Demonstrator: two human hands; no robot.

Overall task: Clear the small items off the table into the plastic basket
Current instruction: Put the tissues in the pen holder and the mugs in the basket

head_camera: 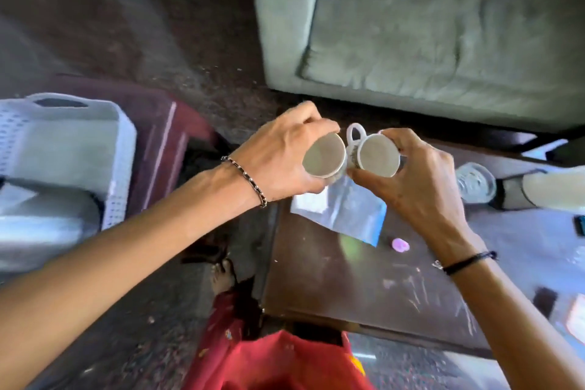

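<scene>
Scratches are seen on the near part of the dark table (364, 288). Above its far left corner, one mug (323, 158) is clasped by the left hand (278, 158), another mug (378, 155) by the right hand (421, 180), mugs touching. A white plastic basket (123, 155) stands left, apart.

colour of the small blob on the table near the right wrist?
Pink-purple; the small blob shows in the head view, beside the plastic sheet.

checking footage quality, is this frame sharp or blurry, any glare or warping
Head view: motion blur throughout, the basket and sofa smeared; the two cups in the hands are sharpest; a greenish flare spot on the table; wide-angle bending at the edges.
</scene>
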